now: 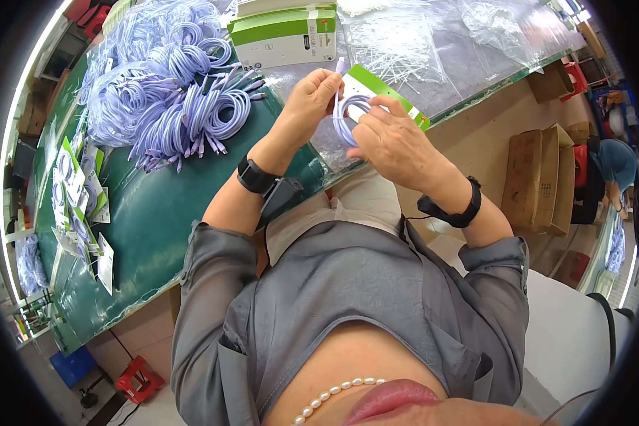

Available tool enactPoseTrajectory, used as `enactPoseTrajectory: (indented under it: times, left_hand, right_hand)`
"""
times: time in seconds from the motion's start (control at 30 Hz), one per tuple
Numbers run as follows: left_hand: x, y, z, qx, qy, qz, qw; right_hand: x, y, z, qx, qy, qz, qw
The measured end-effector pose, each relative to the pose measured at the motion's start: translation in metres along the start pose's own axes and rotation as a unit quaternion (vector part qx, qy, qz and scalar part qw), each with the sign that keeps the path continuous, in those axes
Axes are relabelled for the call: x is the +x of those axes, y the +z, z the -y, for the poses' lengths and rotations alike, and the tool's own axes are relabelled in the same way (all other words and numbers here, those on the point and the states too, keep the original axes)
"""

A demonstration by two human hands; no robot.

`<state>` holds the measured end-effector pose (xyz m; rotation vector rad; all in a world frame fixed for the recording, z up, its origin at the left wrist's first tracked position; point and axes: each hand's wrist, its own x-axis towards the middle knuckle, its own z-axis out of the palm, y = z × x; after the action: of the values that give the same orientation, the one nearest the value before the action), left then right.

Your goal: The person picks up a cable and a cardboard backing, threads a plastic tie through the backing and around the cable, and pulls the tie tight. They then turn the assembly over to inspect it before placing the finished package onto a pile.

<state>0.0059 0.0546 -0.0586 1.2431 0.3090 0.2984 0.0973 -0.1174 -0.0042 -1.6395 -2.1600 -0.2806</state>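
Cable coil [348,113] | left hand [312,96], right hand [390,142] grip closed on it | green-white box [284,35] shut, contents unseen

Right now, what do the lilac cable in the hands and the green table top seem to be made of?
The lilac cable, looped between the left hand and right hand, looks like soft matte plastic or rubber: it coils smoothly without kinks. The table top seems covered with a dark green mat, perhaps rubber or vinyl; it shows only faint, dull reflections.
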Motion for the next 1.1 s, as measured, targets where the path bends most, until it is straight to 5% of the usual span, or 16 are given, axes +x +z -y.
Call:
enactPoseTrajectory:
  times: [0.3,0.4,0.43,0.53,0.7,0.8,0.9,1.1]
  left_hand:
    - [0.005,0.001,-0.01,0.084,0.089,-0.065,0.99]
    - [-0.004,0.01,-0.039,0.289,0.425,-0.025,0.857]
    - [-0.006,0.01,-0.039,0.289,0.422,-0.024,0.859]
    - [-0.011,0.01,-0.046,0.323,0.323,0.24,0.857]
    - [-0.029,0.019,-0.056,0.34,0.198,0.302,0.868]
    - [-0.042,0.027,-0.054,0.204,0.082,0.318,0.922]
    - [-0.067,0.041,-0.047,0.048,0.036,0.32,0.946]
    - [-0.121,0.06,-0.027,-0.152,-0.101,0.293,0.939]
  right_hand:
    - [0.001,-0.005,0.001,0.009,0.045,-0.027,0.999]
    - [-0.003,-0.01,-0.001,0.024,0.079,-0.044,0.996]
    - [-0.004,-0.013,0.0,0.055,0.103,-0.027,0.993]
    - [-0.001,-0.027,0.001,0.113,0.14,0.006,0.984]
    - [0.0,-0.057,0.004,0.271,0.198,0.096,0.937]
    - [-0.001,-0.072,-0.005,0.397,0.214,0.167,0.877]
    - [-0.012,-0.075,-0.007,0.6,0.167,0.225,0.749]
    - [-0.043,-0.07,0.03,0.711,0.259,0.249,0.605]
